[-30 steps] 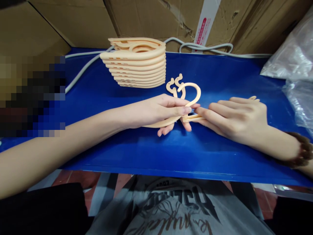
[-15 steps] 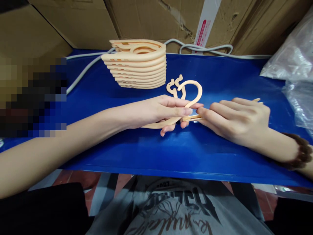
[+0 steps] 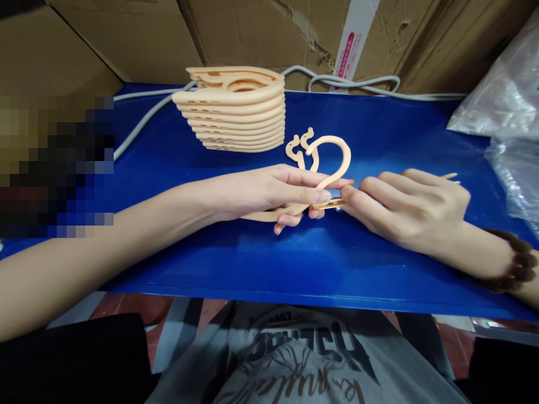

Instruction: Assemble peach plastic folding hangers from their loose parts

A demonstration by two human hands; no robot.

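Note:
My left hand (image 3: 269, 193) is closed round a peach-coloured plastic clothes hanger (image 3: 346, 157), its curved hook rising above the thumb. Part of the hanger's body shows under the palm, and the rest is hidden by the hand. To its right, my right hand (image 3: 404, 207) is closed on a slim peach-coloured piece (image 3: 330, 204). One end of that piece meets the left fingertips; two thin tips stick out beyond the right knuckles. Its middle is covered, so its kind is unclear. Behind the left hand lie two small curved hook-ended parts (image 3: 292, 148) of the same colour.
A neat stack of peach-coloured hanger parts (image 3: 242, 115) stands at the back of the blue table (image 3: 252, 264). Grey cables (image 3: 357, 85) run along cardboard boxes (image 3: 261, 33). Clear plastic bags (image 3: 501, 95) lie at the right. A blurred patch covers the left side.
The slim piece has turned slightly between my hands, and my right hand has shifted a little to the right. The hanger's hook has tilted slightly; the stack stays put.

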